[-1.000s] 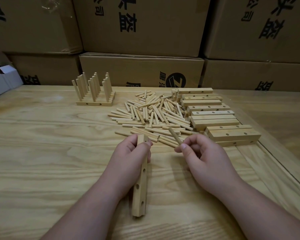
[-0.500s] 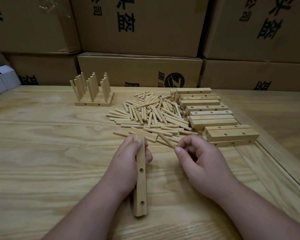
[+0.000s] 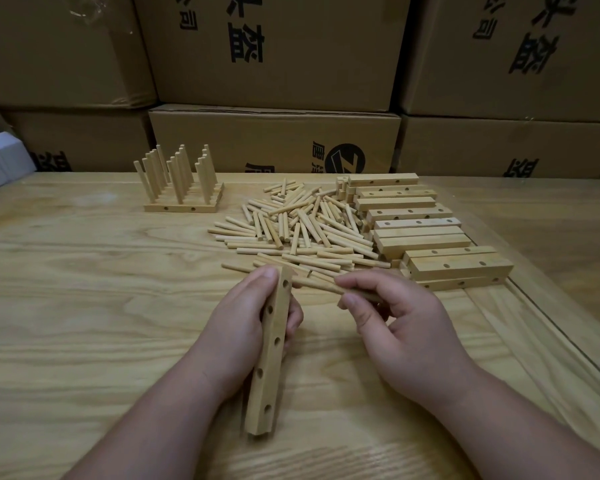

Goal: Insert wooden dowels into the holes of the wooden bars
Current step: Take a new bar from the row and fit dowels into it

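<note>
My left hand (image 3: 243, 327) grips a wooden bar (image 3: 269, 362) with several holes in its face, held lengthwise and pointing away from me above the table. My right hand (image 3: 399, 327) pinches a wooden dowel (image 3: 321, 285) between thumb and fingers; the dowel lies nearly level, its tip touching the bar's far end by the top hole. Loose dowels lie in a pile (image 3: 302, 230) just beyond my hands. A stack of drilled bars (image 3: 420, 233) sits to the right of the pile.
Finished bars with upright dowels (image 3: 181, 188) stand at the back left of the wooden table (image 3: 84, 306). Cardboard boxes (image 3: 274, 140) wall off the far side. A white box (image 3: 0, 164) sits at the left edge. A seam in the table runs along the right.
My right hand swung the dowel from pointing up and away to lying level, its tip now at the bar's far end. My left hand rolled the bar, showing more holes.
</note>
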A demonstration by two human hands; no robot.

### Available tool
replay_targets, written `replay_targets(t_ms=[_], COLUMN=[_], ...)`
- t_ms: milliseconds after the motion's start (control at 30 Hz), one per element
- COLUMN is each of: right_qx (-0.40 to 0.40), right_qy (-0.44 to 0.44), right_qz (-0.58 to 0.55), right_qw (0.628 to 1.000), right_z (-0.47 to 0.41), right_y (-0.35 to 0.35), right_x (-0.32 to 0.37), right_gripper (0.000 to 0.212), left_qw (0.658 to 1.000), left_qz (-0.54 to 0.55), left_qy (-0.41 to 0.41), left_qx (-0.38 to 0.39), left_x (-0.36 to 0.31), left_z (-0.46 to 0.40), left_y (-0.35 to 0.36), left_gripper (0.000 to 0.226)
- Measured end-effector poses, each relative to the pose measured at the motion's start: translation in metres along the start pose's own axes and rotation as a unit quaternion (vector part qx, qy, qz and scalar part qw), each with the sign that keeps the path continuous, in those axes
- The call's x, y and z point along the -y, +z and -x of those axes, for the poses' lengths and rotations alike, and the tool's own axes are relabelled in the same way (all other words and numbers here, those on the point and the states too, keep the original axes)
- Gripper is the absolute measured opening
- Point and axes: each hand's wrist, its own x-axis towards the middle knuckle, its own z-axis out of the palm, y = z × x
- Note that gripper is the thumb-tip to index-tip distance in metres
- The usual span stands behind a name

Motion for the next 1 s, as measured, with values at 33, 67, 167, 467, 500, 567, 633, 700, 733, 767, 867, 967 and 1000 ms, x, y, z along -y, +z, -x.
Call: replay_targets(t_ms=[33,67,167,467,500,567,633,700,733,767,867,967,1000], right_qx=[0.002,0.004,0.009,0.055,0.058,0.056,0.043,0.031,0.025,0.016,-0.024,-0.023,-0.014], right_qy=[-0.004,-0.006,-0.007,-0.013,-0.010,-0.005,0.006,0.011,0.015,0.019,0.026,0.064,0.087], right_qz=[0.003,0.002,0.002,0.079,0.085,0.090,0.086,0.092,0.092,0.087,0.068,-0.001,-0.057], right_qw=[1.000,1.000,1.000,0.995,0.995,0.994,0.995,0.995,0.995,0.996,0.997,0.998,0.994], right_z=[0.0001,0.0002,0.0008,-0.0017,-0.0015,-0.0009,-0.0005,-0.0006,-0.0003,0.0001,0.0001,0.0002,0.0002], right_y=[0.0006,0.0009,0.0005,-0.0001,0.0003,0.0011,0.0013,0.0015,0.0020,0.0026,0.0028,0.0036,0.0039], right_x=[0.0003,0.0006,0.0013,0.0053,0.0055,0.0053,0.0044,0.0035,0.0033,0.0034,0.0030,0.0009,0.0011], right_gripper=[0.020,0.019,0.016,0.013,0.012,0.011,0.010,0.010,0.009,0.009,0.009,0.020,0.028], left_qw=[1.000,0.999,0.996,0.991,0.989,0.985,0.987,0.990,0.992,0.993,0.994,0.993,0.994], left_qz=[-0.016,-0.034,-0.089,-0.135,-0.150,-0.173,-0.162,-0.140,-0.127,-0.115,-0.091,-0.095,-0.092], left_qy=[0.005,0.009,0.012,-0.021,-0.015,-0.004,-0.008,-0.012,-0.010,-0.004,0.012,-0.008,-0.015], left_qx=[-0.003,-0.009,-0.020,0.001,-0.001,-0.006,-0.004,0.002,0.009,0.021,0.066,0.063,0.051], left_x=[-0.0001,-0.0001,-0.0004,-0.0017,-0.0008,0.0012,0.0030,0.0036,0.0040,0.0045,0.0048,0.0039,0.0033], left_z=[0.0008,0.0012,0.0018,0.0041,0.0045,0.0049,0.0035,0.0013,0.0005,0.0002,0.0005,0.0004,0.0007], left_y=[0.0005,0.0010,0.0031,0.0065,0.0066,0.0067,0.0066,0.0061,0.0058,0.0052,0.0048,0.0065,0.0066], left_gripper=[0.040,0.040,0.042,0.045,0.048,0.054,0.055,0.050,0.047,0.043,0.042,0.042,0.041])
